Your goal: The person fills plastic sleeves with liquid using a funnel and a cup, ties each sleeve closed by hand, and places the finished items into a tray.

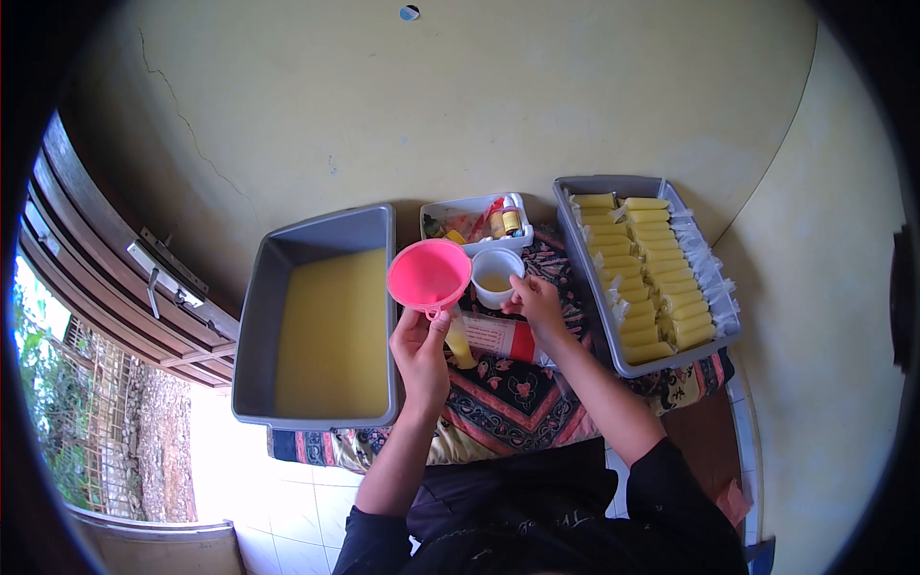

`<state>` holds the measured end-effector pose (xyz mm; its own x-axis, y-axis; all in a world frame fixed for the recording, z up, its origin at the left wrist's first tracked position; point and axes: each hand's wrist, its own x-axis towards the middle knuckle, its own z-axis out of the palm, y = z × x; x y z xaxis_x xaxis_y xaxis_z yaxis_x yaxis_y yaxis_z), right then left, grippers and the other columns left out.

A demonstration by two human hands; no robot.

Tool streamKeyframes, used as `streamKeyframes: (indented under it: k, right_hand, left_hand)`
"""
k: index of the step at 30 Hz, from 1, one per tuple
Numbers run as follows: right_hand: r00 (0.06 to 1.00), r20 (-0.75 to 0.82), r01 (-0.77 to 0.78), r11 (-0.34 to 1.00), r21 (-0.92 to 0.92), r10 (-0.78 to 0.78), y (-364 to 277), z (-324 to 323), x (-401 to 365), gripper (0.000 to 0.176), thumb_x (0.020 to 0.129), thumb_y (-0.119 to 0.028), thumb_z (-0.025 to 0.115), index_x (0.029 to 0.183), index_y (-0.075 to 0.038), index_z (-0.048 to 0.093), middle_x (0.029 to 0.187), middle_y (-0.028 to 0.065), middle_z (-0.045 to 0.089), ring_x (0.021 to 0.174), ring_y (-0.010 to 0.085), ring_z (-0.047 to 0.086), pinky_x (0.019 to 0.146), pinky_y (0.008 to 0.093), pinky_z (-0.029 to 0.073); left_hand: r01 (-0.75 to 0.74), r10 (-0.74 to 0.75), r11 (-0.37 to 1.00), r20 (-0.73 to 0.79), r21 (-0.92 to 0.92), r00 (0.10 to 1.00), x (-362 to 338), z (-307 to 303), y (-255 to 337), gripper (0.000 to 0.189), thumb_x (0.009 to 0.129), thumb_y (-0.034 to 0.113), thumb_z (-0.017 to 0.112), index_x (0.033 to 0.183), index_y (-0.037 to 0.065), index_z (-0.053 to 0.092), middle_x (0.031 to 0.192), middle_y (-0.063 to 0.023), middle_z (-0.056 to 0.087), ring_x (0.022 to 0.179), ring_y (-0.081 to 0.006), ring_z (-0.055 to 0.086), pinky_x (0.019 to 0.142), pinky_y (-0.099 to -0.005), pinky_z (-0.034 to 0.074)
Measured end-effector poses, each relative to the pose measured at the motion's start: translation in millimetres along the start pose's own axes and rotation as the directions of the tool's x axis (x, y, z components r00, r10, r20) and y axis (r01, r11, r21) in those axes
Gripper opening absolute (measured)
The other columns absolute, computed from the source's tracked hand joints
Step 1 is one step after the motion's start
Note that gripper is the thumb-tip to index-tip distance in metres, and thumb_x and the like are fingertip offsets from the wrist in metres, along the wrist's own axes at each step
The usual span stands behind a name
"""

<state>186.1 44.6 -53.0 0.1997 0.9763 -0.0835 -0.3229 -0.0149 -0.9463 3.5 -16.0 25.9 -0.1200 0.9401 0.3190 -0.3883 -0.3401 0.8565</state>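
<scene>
My left hand [420, 356] is closed around the neck of a pink funnel [429, 271], its wide mouth tilted up toward me. Below the funnel hangs a narrow clear plastic bag [461, 346] with yellow liquid in it; the fingers hide how its top meets the spout. In my right hand [539, 305] is a white cup [491, 263], pinched at its right side, with some yellow liquid at the bottom. The cup is just right of the funnel. Behind the bag, a red and white printed packet [496, 337] lies on the table.
A large grey tub [319, 243] of yellow liquid stands at left. On the right, a grey tray [567, 213] holds rows of filled yellow tubes [652, 251]. A small white box [448, 206] with bottles sits behind the cup. Patterned cloth [517, 393] covers the table.
</scene>
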Motion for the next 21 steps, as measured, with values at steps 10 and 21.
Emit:
streamKeyframes:
  k: [10, 21]
  right_hand:
    - [0.641, 0.183, 0.767, 0.632, -0.108, -0.746, -77, 38, -59, 0.037, 0.083, -0.021, 0.072, 0.109, -0.002, 0.053, 0.127, 0.0167, 0.042, 0.105, 0.0226, 0.056, 0.082, 0.0351, 0.050]
    - [0.599, 0.180, 0.798, 0.600, -0.056, -0.780, -97, 35, -59, 0.018, 0.086, -0.007, 0.067, 0.098, 0.001, 0.056, 0.118, 0.0154, 0.049, 0.108, 0.0233, 0.058, 0.093, 0.0345, 0.050]
  left_hand:
    - [0.081, -0.080, 0.997, 0.136, -0.004, 0.988, 1, -2, -13, 0.020, 0.090, 0.002, 0.060, 0.109, -0.004, 0.059, 0.101, -0.0057, 0.063, 0.093, -0.0117, 0.060, 0.087, -0.0266, 0.046]
    - [0.113, -0.113, 0.994, 0.070, -0.002, 0.991, 2, 5, -13, 0.013, 0.088, -0.002, 0.060, 0.101, -0.004, 0.063, 0.087, -0.0060, 0.065, 0.082, -0.0111, 0.060, 0.078, -0.0240, 0.047]
